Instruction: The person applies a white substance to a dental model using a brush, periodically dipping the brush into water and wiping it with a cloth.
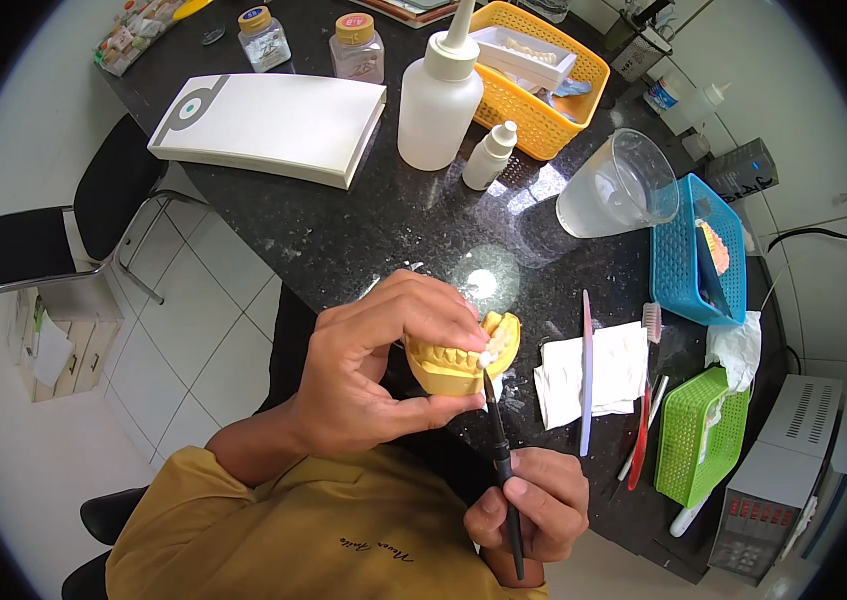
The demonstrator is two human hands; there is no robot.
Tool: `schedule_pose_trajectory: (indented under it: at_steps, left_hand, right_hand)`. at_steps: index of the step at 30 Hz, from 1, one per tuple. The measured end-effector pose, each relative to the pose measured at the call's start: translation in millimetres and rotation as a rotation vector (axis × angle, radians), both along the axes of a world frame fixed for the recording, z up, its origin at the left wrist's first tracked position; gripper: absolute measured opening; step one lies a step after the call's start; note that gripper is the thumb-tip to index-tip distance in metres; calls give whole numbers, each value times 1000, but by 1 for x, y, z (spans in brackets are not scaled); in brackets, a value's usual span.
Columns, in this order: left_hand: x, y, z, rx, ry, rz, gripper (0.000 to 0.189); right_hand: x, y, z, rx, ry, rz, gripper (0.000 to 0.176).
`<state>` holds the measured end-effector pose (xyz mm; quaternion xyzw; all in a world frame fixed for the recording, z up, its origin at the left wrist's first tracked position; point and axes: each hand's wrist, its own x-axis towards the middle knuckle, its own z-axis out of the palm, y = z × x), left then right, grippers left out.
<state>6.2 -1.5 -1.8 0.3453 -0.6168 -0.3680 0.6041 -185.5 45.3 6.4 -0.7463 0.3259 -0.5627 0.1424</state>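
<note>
My left hand [373, 370] grips a yellow plaster dental cast [453, 362] from above and below, holding it over the near edge of the black counter [363, 230]. My right hand [533, 510] holds a thin black brush [500, 450] like a pen. The brush tip touches a whitish tooth on the cast's right side.
A folded white tissue [593, 372] with a long file [586, 370] lies right of the cast, beside a toothbrush [643, 400], a green basket [700, 435] and a blue basket [698, 250]. A clear cup [623, 185], white squeeze bottles [438, 95], an orange basket [543, 80] and a white box [273, 125] stand farther back.
</note>
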Motion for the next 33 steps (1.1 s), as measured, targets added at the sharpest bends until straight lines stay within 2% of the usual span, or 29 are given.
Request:
schedule_pose_trajectory:
  at_steps: [10, 11, 13, 15, 16, 17, 19, 20, 21, 23, 25, 26, 27, 29, 31, 32, 33]
  left_hand:
    - [-2, 0, 2, 10, 24, 3, 39]
    - [-1, 1, 1, 25, 2, -17, 35]
    - [-3, 2, -1, 27, 61, -1, 40]
    - [-2, 2, -3, 23, 60, -37, 40]
    - [-2, 3, -3, 22, 69, -43, 40]
    - [-2, 2, -2, 17, 74, -47, 40]
    - [-4, 2, 1, 8, 80, -58, 40]
    - [-6, 2, 2, 3, 85, -69, 40]
    - [-8, 2, 4, -5, 95, -88, 40]
    - [-12, 3, 7, -15, 109, -85, 40]
    - [-17, 5, 9, -15, 144, -102, 40]
    - [-19, 6, 10, -14, 145, -104, 39]
    - [-21, 5, 11, -13, 144, -106, 39]
    - [-30, 4, 12, -27, 154, -129, 38]
    - [-40, 3, 13, -19, 183, -168, 38]
    - [-45, 2, 13, -25, 190, -195, 39]
    - [-49, 1, 15, -22, 197, -219, 40]
  right_hand:
    - [-4, 0, 1, -35, 18, 54, 26]
    - [-5, 1, -4, -30, 42, 23, 26]
    - [-6, 2, -12, -303, -233, 42, 29]
    - [-26, 6, -8, -334, -251, -61, 26]
    - [-57, 9, 9, -148, 16, -81, 28]
    - [-57, 6, 19, -26, -22, -221, 27]
    - [-67, -14, 40, 181, 251, -475, 13]
    - [-80, -24, 44, 152, 485, -504, 11]
    - [-82, -29, 52, 247, 523, -542, 15]
    - [-101, -37, 61, 108, 665, -652, 16]
    - [-122, -42, 81, -20, 607, -806, 14]
    - [-131, -47, 94, -6, 532, -884, 9]
    - [-138, -50, 110, 107, 568, -984, 10]
    - [-159, -70, 129, 216, 661, -1020, 25]
    - [-183, -97, 122, 160, 757, -934, 36]
    - [-187, -107, 120, 313, 765, -900, 40]
    - [-187, -110, 119, 306, 753, -880, 40]
